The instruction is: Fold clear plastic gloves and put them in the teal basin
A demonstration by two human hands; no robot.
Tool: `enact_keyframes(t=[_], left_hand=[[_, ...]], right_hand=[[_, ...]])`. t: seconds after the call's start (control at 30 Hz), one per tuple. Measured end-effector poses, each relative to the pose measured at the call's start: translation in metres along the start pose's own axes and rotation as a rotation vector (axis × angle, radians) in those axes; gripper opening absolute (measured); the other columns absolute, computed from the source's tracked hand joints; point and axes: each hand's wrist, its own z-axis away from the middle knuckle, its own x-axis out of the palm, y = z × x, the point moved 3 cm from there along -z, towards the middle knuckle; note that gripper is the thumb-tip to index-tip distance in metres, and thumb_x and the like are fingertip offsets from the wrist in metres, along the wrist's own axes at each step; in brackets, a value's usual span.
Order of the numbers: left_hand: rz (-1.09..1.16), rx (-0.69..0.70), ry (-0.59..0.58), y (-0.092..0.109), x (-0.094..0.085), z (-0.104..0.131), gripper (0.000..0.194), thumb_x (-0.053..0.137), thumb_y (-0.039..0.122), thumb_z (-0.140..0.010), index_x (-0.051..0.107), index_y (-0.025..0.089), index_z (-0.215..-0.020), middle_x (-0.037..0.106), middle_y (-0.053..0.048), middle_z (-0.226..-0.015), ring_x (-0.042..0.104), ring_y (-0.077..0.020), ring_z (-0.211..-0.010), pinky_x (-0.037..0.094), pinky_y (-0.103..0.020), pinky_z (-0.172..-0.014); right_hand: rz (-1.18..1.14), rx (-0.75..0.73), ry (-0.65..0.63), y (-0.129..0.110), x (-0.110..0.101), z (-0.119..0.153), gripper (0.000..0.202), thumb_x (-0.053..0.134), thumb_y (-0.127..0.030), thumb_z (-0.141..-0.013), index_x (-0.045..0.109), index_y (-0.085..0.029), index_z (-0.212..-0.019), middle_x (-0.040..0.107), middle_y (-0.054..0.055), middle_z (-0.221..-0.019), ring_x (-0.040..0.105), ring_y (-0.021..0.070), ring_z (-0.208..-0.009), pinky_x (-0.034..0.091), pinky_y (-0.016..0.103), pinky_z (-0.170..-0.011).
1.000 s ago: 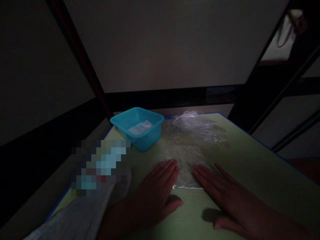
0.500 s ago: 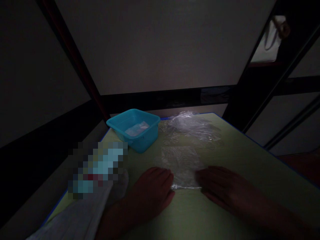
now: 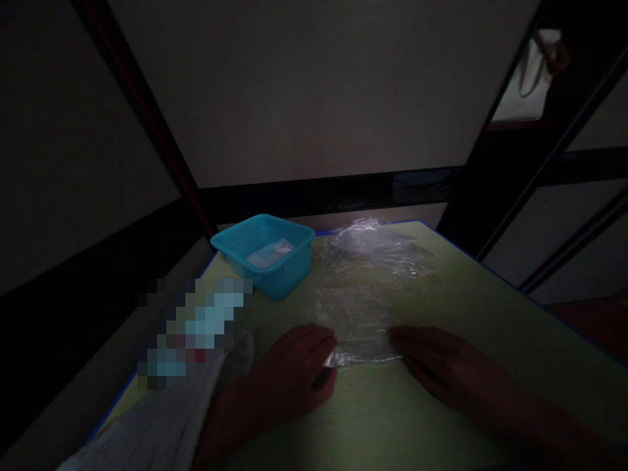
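A clear plastic bag point(image 3: 356, 324) is lying flat on the green table point(image 3: 490, 340), its near edge sitting between the two hands; the left hand point(image 3: 294, 369) is resting on the table at the bag's near left corner, fingers curled in and pinching that corner, which is lifting slightly and catching the light; the right hand point(image 3: 432, 356) is lying at the near right corner with its fingers bent over the bag's edge, though in this dim light I cannot tell whether they are gripping the plastic or only pressing on it; the rest of the bag is stretching away from the fingers toward the far side; just beyond it a heap of crumpled clear plastic point(image 3: 377, 252) is sitting near the table's far edge; to the left of that heap a teal tub point(image 3: 289, 278) is standing at the far left corner, holding something pale and translucent that is too dim to make out.
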Motion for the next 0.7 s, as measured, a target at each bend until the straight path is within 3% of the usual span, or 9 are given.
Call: enact_keyframes(t=[0.33, 0.47, 0.7], left_hand=[[0.146, -0.121, -0.035, -0.006, 0.001, -0.002, 0.019, 0.056, 0.012, -0.071, 0.062, 0.014, -0.089, 0.066, -0.009, -0.097, 0.061, -0.0203, -0.089, 0.051, -0.032, -0.081], [0.163, -0.143, -0.047, -0.006, 0.000, -0.004, 0.018, 0.053, 0.010, -0.072, 0.061, 0.015, -0.087, 0.066, -0.007, -0.094, 0.061, -0.0197, -0.086, 0.051, -0.033, -0.079], [0.295, -0.248, 0.030, -0.007, -0.005, -0.005, 0.015, 0.047, 0.012, -0.072, 0.059, 0.018, -0.079, 0.067, -0.005, -0.081, 0.062, -0.0176, -0.074, 0.050, -0.030, -0.068]], right_hand=[[-0.168, 0.096, 0.041, 0.007, 0.001, -0.001, 0.031, 0.037, -0.009, -0.086, 0.065, -0.012, -0.097, 0.069, 0.011, -0.098, 0.067, 0.0165, -0.086, 0.057, 0.028, -0.077], [-0.203, 0.136, 0.064, 0.008, 0.004, 0.003, 0.028, 0.040, -0.011, -0.085, 0.065, -0.015, -0.098, 0.068, 0.011, -0.101, 0.066, 0.0178, -0.089, 0.056, 0.032, -0.078], [-0.468, 0.352, 0.037, 0.016, 0.000, 0.005, 0.025, 0.040, -0.024, -0.087, 0.060, -0.019, -0.102, 0.068, 0.009, -0.101, 0.065, 0.0219, -0.090, 0.055, 0.038, -0.075]])
